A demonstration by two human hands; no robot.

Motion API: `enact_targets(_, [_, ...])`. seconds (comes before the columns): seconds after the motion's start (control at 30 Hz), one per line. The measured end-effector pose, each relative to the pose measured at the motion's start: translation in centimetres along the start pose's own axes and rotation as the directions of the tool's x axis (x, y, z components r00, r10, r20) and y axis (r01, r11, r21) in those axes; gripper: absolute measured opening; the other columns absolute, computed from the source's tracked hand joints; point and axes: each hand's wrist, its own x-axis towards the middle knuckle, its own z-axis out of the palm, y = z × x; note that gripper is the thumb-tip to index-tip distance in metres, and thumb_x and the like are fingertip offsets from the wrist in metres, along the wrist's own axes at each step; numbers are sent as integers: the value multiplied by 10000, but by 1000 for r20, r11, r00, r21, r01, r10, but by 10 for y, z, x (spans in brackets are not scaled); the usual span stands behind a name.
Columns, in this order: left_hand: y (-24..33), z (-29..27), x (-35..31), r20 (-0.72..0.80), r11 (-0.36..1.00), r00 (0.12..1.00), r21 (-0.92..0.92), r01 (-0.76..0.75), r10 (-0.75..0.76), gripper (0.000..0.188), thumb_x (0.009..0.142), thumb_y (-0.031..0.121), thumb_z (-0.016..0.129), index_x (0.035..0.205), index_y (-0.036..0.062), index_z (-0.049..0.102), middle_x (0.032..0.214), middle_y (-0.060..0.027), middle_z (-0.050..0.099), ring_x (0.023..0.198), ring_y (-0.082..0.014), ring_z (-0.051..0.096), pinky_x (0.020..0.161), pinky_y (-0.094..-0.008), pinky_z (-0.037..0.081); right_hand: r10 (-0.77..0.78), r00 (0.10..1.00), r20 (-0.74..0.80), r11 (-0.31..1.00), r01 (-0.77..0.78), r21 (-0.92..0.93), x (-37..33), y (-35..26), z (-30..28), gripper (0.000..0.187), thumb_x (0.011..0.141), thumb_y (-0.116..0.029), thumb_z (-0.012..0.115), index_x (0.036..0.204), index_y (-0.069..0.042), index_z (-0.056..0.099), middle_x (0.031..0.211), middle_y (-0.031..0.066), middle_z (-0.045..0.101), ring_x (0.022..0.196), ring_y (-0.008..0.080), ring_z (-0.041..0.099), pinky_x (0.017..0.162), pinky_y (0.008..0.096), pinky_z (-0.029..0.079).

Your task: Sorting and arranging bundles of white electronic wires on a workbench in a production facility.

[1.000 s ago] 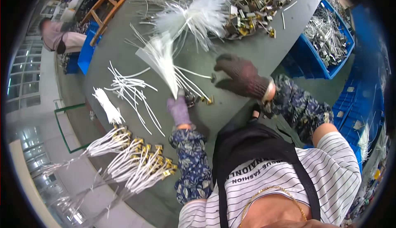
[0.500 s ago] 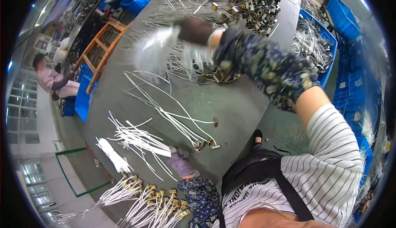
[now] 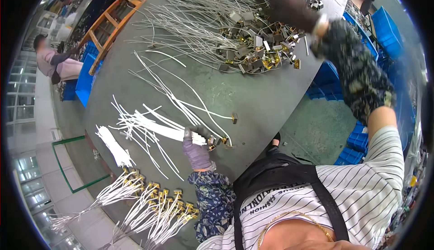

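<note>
The grey table [image 3: 262, 100] takes up most of the room before me, and the biggest thing on it is the heap of wired blocks [image 3: 257, 46], thin wires fanning out to the left. Each piece looks light and whippy, its weight mostly in the metal-looking block; I'd take one there, since pulling a tail would probably drag tangled neighbours along. The right grip [image 3: 287, 8], dark-gloved, is over the heap's upper right — too blurred for me to tell whether it is closed or holding anything.

Nearer the person, the left grip [image 3: 196, 152] is wrapped around one end of a bundle of white tubes [image 3: 165, 128], tips poking out past the thumb. They look feather-light, springy and rather slick, so single ones could slide free; a wrap close to the end seems the surest hold.

Round about, a co-worker [image 3: 47, 62] stands beyond the table's left side, with an orange wooden frame [image 3: 111, 20] leaning nearby and a blue bin [image 3: 86, 76] below it. White-tailed leads [image 3: 149, 218] lie at the near-left edge, tails reaching past it. Loose tubes [image 3: 128, 118] cross around the bundle and might snag it; a smaller tight bunch [image 3: 113, 146] lies beyond. Most cramping are a few loose wires [image 3: 175, 100] — some of their small blocks sit just beside the left grip's fingers
</note>
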Motion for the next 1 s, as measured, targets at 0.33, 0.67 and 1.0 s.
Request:
enact_targets(0.33, [-12, 50, -20, 426, 995, 900, 74, 64, -90, 333, 883, 355, 632, 950, 33, 577, 745, -68, 589, 626, -170, 580, 553, -298, 488, -8, 885, 465, 992, -51, 114, -67, -146, 28, 363, 766, -222, 642, 1073, -45, 562, 1043, 169, 575, 738, 337, 633, 608, 451, 516])
enact_targets(0.67, [-33, 52, -28, 322, 977, 940, 208, 41, -108, 295, 874, 333, 636, 930, 47, 594, 729, -51, 640, 560, -141, 594, 484, -279, 480, 530, 724, 441, 599, -688, 410, -192, -152, 72, 363, 706, -292, 728, 989, -97, 611, 965, 133, 612, 864, 309, 620, 707, 419, 494])
enact_targets(1.0, [-46, 75, -45, 286, 979, 956, 206, 1, -61, 325, 913, 279, 590, 989, -37, 594, 812, -96, 647, 706, -192, 627, 643, -298, 538, 426, 444, 788, -361, -715, 599, -199, -171, 13, 265, 779, -273, 733, 824, -66, 573, 618, 4, 527, 511, 61, 483, 422, 226, 341])
